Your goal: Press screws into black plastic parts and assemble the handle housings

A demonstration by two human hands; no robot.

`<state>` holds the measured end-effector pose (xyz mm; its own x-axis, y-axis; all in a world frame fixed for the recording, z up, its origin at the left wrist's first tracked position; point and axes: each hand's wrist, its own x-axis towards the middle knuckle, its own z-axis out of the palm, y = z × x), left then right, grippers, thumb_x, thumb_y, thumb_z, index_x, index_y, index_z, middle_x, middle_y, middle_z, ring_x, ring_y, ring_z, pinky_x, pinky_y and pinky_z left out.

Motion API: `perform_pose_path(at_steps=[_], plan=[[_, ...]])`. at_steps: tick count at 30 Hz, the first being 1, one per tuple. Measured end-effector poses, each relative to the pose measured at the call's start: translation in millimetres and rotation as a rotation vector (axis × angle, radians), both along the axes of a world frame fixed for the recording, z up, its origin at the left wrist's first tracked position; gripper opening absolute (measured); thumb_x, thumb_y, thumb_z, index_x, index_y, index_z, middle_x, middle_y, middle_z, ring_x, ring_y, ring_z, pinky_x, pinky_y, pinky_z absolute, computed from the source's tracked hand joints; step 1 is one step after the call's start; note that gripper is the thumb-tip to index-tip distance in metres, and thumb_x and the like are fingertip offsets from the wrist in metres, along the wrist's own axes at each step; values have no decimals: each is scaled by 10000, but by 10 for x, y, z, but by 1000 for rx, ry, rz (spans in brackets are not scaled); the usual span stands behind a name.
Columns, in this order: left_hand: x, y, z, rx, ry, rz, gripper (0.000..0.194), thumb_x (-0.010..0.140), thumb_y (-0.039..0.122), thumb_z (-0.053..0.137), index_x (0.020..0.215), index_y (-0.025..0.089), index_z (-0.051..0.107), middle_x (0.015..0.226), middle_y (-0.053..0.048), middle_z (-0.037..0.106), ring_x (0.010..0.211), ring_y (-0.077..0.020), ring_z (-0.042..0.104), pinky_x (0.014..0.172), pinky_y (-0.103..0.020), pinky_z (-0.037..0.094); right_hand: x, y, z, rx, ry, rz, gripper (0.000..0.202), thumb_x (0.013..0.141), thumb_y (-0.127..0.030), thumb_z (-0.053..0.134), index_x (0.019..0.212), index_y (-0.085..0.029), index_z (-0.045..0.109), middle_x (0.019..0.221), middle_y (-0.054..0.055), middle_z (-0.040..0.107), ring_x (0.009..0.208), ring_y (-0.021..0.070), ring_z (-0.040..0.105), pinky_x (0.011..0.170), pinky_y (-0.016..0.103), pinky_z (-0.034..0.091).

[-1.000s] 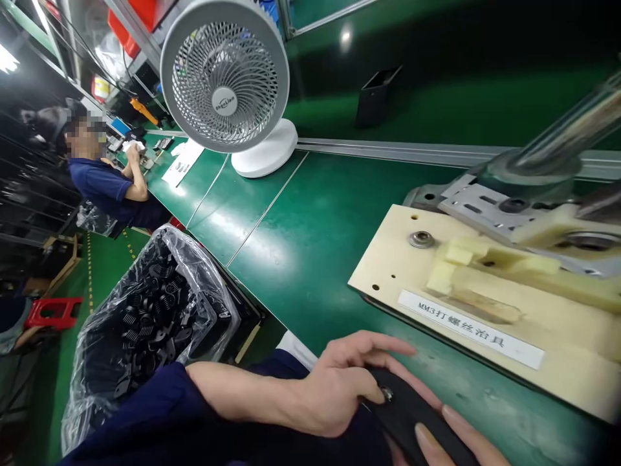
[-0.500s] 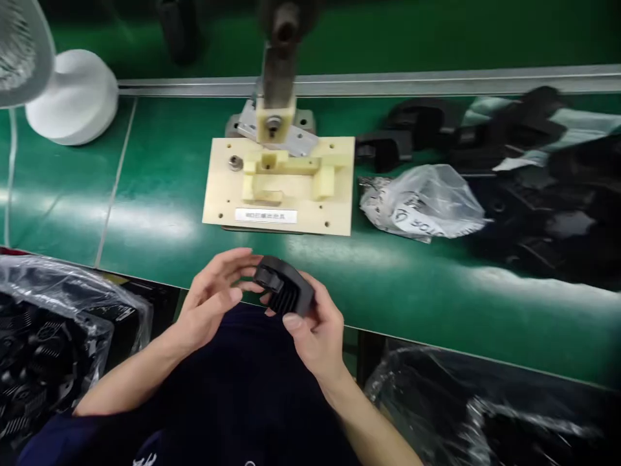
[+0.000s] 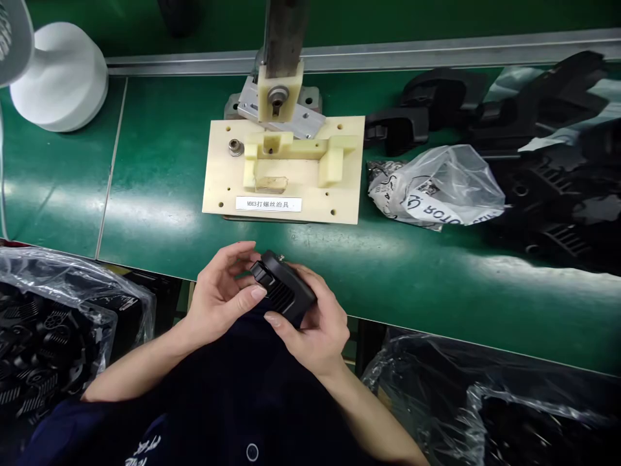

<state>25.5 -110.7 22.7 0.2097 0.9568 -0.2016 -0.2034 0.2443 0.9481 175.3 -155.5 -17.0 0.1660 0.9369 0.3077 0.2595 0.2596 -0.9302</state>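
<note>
Right hand point(image 3: 323, 323) is closed on the black part point(image 3: 294, 285), with the thumb on the near side and the fingers behind. Left hand point(image 3: 213, 301) curves around the other end, thumb and fingers apart; the thumb comes to the part, but whether it presses, I cannot tell. The part is tilted, over the front edge of the bench point(image 3: 160, 168), before the fixture point(image 3: 315, 210) and not touching it. A small metal piece point(image 3: 281, 258) shows on its upper side. In my judgement, the step in hand is to hold and check this part, and the next move calls for a secure right grip.

The fixture, pale yellow, carries a white label point(image 3: 268, 204) along its front edge. Just beside its right edge lies a clear plastic bag point(image 3: 451, 181); dark parts point(image 3: 557, 200) are piled toward the right end of the bench. Near the back edge, at left, stands a round white base point(image 3: 63, 77). Below the front edge are two plastic liners point(image 3: 97, 285), the left one with black pieces point(image 3: 29, 362) inside.
</note>
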Motion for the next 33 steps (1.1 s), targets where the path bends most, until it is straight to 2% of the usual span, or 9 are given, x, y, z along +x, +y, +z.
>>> perform_pose_path(at_steps=[2, 7, 9, 19, 22, 25, 27, 30, 33], plan=[[-5, 3, 8, -57, -11, 33, 435, 742, 208, 791, 1149, 248, 644, 1005, -33, 648, 956, -145, 623, 838, -240, 538, -17, 7, -14, 58, -61, 0, 587, 810, -364, 738, 1316, -180, 505, 1189, 161, 640, 1072, 279, 651, 898, 444, 583], [11, 28, 72, -424, -146, 71, 320, 767, 301, 750, 1064, 208, 673, 905, -22, 642, 781, -132, 624, 711, -262, 565, -46, 3, -41, 182, -235, -64, 637, 805, -358, 743, 1353, -173, 478, 1177, 193, 637, 1040, 308, 665, 781, 465, 624], [18, 40, 75, -486, -153, 113, 266, 771, 304, 734, 1004, 184, 690, 869, -25, 647, 768, -130, 625, 690, -248, 557, -43, -3, -46, 233, -293, -94, 655, 795, -360, 754, 1355, -165, 477, 1174, 205, 635, 1043, 317, 664, 753, 467, 631], [-43, 21, 22, -212, -16, 192, 180, 814, 257, 700, 982, 193, 700, 889, -48, 714, 839, -143, 667, 728, -239, 550, -25, 55, -115, 383, -459, -144, 693, 790, -306, 769, 1385, -154, 447, 1241, 218, 608, 1092, 308, 653, 760, 424, 640], [-73, -10, 57, -124, 12, 161, 199, 827, 215, 687, 1026, 205, 697, 908, -47, 729, 823, -148, 678, 760, -269, 558, -15, 55, -119, 318, -289, -108, 668, 785, -295, 772, 1363, -143, 472, 1241, 215, 601, 1132, 306, 626, 845, 456, 611], [-113, -13, 136, -9, -42, 104, 218, 848, 194, 647, 1060, 213, 698, 709, -16, 701, 713, -153, 666, 722, -297, 555, 14, 30, -83, 111, 3, -50, 591, 785, -278, 765, 1314, -187, 518, 1246, 178, 601, 1099, 286, 636, 868, 467, 591], [-142, 10, 196, 72, -83, 103, 219, 854, 202, 624, 1057, 209, 706, 593, -5, 650, 663, -167, 653, 670, -306, 547, 42, 19, -46, -85, 294, 16, 502, 805, -297, 741, 1263, -226, 548, 1171, 126, 641, 959, 240, 682, 773, 411, 607], [-182, 65, 250, 170, -66, 166, 223, 828, 197, 631, 1032, 189, 719, 603, -21, 654, 658, -183, 653, 645, -319, 543, 90, 34, 10, -351, 794, 126, 380, 826, -416, 704, 1139, -232, 591, 897, 39, 686, 699, 173, 673, 582, 303, 558], [-218, 97, 245, 186, -39, 206, 225, 796, 185, 642, 1005, 170, 723, 621, -29, 656, 666, -189, 652, 651, -326, 539, 134, 73, 55, -546, 1185, 208, 492, 793, -634, 637, 982, -180, 627, 775, 40, 661, 555, 133, 580, 475, 255, 443]])
